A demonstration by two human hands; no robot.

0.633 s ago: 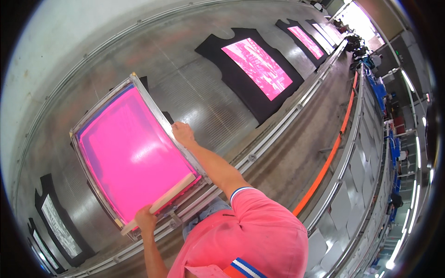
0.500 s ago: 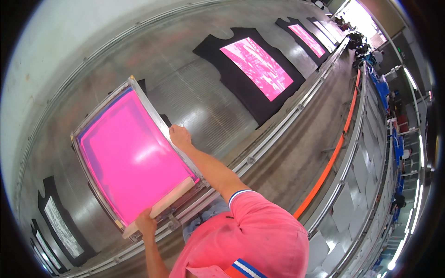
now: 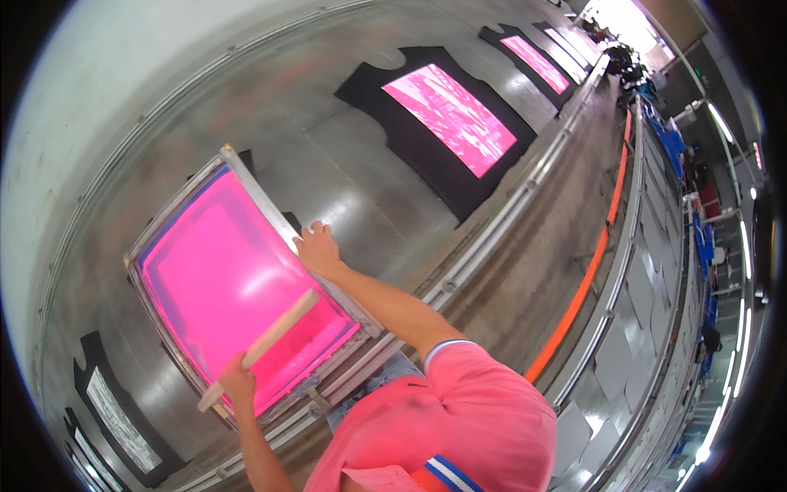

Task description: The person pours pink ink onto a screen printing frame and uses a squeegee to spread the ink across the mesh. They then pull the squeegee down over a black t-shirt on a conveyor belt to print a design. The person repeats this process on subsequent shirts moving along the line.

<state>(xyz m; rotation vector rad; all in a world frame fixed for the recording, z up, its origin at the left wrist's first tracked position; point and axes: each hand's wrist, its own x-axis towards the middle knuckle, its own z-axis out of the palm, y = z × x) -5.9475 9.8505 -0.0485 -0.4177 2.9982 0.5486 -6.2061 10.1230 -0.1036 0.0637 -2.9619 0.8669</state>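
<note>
My left hand [image 3: 238, 379] is closed round the near end of a wooden-handled squeegee [image 3: 280, 330]. The squeegee lies slantwise over the pink ink [image 3: 225, 266] spread on a screen-printing frame [image 3: 264, 197]. My right hand [image 3: 320, 248] touches the frame's right rim, fingers apart and loosely bent, with nothing seen in them. Beneath the frame, scraps of black cloth [image 3: 293, 220] show at its edge; the rest of that cloth is hidden.
On the long metal table [image 3: 344, 193], a black shirt piece [image 3: 426, 168] with a pink-and-white print lies right of the frame, and several more stretch beyond. Others with whitish prints [image 3: 123, 418] lie at left. A metal rail [image 3: 492, 234] runs along the near edge; an orange strip [image 3: 578, 299] crosses the aisle side.
The squeegee has moved from the frame's near edge up onto the inked area, tilting with my left hand. My right hand's fingers have loosened on the rim.
</note>
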